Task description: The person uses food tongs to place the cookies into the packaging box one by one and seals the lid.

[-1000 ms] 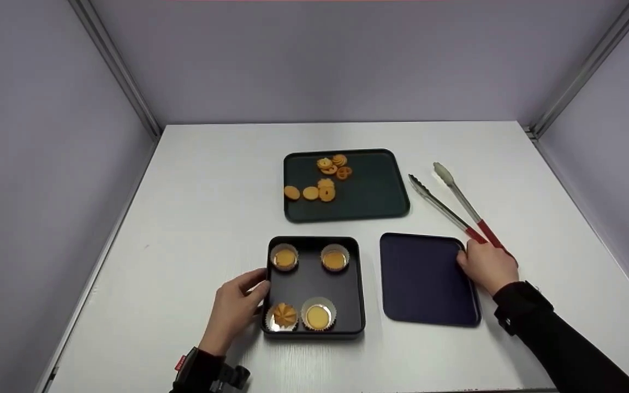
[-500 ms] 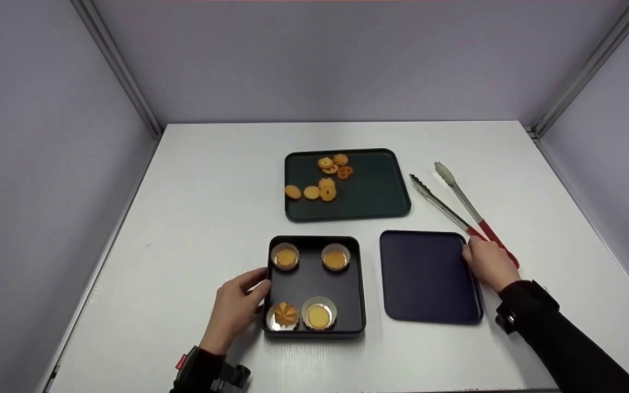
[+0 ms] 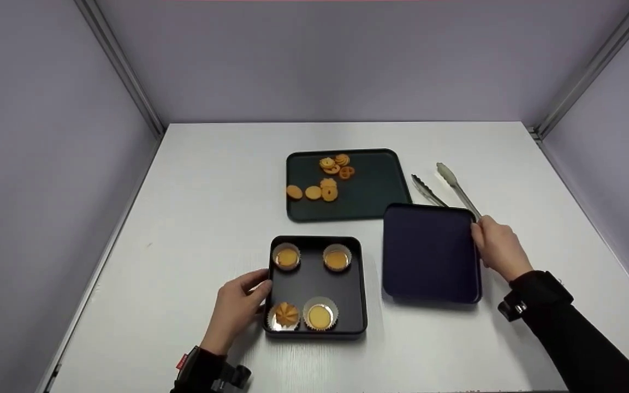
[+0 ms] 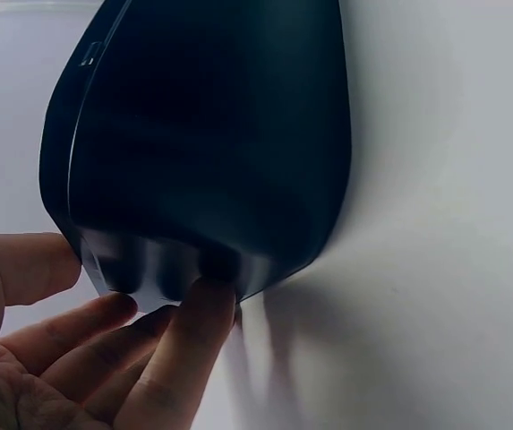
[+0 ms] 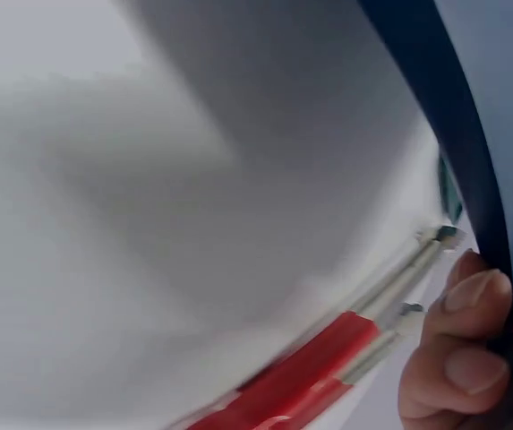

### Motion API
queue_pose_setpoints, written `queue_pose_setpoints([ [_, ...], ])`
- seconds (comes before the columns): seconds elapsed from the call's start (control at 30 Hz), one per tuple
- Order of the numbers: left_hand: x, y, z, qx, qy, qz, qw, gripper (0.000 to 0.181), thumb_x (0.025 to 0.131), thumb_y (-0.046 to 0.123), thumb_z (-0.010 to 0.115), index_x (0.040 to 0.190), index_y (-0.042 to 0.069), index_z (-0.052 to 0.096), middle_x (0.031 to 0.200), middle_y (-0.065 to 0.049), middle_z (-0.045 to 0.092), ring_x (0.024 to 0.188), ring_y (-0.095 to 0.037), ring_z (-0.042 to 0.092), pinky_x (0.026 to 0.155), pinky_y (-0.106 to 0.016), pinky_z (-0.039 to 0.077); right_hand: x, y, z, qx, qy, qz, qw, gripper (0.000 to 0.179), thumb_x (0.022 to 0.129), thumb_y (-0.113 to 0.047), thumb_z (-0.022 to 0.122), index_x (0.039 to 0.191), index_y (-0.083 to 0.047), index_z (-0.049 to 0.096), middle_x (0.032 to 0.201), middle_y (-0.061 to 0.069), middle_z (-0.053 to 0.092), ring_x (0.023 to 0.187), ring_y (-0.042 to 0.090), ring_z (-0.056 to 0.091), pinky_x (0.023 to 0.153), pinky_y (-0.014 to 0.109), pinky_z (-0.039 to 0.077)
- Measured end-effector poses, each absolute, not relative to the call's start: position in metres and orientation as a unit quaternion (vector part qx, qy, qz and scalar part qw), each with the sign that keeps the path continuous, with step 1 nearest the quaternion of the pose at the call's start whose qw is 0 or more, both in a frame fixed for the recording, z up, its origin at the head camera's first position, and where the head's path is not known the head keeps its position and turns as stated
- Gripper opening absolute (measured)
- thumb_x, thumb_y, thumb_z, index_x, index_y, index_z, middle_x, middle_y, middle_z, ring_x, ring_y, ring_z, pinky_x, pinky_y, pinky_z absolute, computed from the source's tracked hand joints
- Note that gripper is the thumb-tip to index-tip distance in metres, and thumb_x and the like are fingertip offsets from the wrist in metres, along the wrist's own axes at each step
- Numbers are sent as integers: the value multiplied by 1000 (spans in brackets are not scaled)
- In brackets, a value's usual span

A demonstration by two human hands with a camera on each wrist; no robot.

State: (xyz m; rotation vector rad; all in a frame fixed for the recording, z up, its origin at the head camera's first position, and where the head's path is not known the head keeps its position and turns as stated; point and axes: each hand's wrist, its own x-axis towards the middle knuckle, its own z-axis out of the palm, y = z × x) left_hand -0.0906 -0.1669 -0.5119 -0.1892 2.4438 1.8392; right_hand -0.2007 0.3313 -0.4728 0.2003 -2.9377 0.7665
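My right hand (image 3: 501, 245) pinches the right edge of a dark blue square lid (image 3: 432, 254), thumb on top and fingers beneath. The lid is raised off the table, its far corner overlapping the green tray in the head view. Beside the black square box (image 3: 317, 284), my left hand (image 3: 238, 305) rests with thumb at the rim and fingertips against the outer wall (image 4: 193, 134). Inside the box stand paper cups, two at the back and two at the front: a cup with a fluted cookie (image 3: 286, 315) at front left, round yellow cookies in the others.
A dark green tray (image 3: 374, 185) with several cookies (image 3: 329, 192) on its left half lies behind the box. Spread metal tongs (image 3: 447, 173) lie right of it, partly covered by the lid; their red handles (image 5: 319, 363) show in the right wrist view.
My right hand has lifted the lid and carried it a little away from me, so it now covers part of the tongs. The left hand and the box have stayed put.
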Motion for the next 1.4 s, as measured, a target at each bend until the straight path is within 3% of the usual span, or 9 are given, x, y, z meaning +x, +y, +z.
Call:
queue_pose_setpoints([
  [0.47, -91, -168, -509, -67, 793, 604, 41, 38, 101, 18, 66, 134, -1, 66, 135, -22, 64, 119, -35, 66, 81, -30, 62, -217, 299, -438, 119, -949, 250, 151, 29, 108, -12, 48, 80, -3, 48, 57, 6, 54, 41, 10, 45, 39, 26, 37],
  [0.73, -98, -172, -497, -71, 805, 589, 17, 38, 101, 20, 67, 135, 3, 66, 134, -18, 66, 108, -29, 72, 79, -32, 63, -224, 273, -427, 134, -946, 261, 138, 28, 109, -15, 46, 84, -3, 51, 59, 4, 54, 41, 5, 43, 38, 24, 35],
  [1.0, -108, -173, -475, -36, 848, 527, -30, 38, 102, 25, 66, 135, 7, 67, 130, -11, 70, 120, -28, 66, 102, -46, 53, -229, 253, -423, 158, -940, 260, 155, 27, 106, -6, 49, 79, -4, 47, 55, 5, 52, 42, 12, 45, 42, 27, 37],
  [1.4, -126, -156, -453, 14, 848, 529, -37, 37, 102, 21, 65, 135, 5, 66, 127, -12, 71, 115, -27, 67, 98, -44, 55, -232, 222, -422, 193, -931, 257, 175, 27, 104, -4, 52, 77, -3, 48, 57, 7, 50, 43, 10, 42, 43, 27, 35],
])
